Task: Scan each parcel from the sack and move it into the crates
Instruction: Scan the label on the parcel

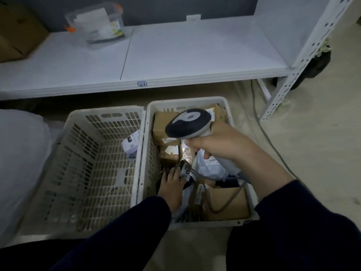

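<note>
Right hand (220, 145) grips the scanner (188, 123); left hand (172, 187) touches the small dark parcel (184, 170) in the right crate (175, 100) — hold unclear. Parcel likely light, soft — take it by an edge.

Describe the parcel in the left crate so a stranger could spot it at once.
Before the white shelf stand two slotted crates. In the left crate, against the wall beside the right crate, lies a white bagged parcel. It is alone there; the right crate is crowded.
</note>
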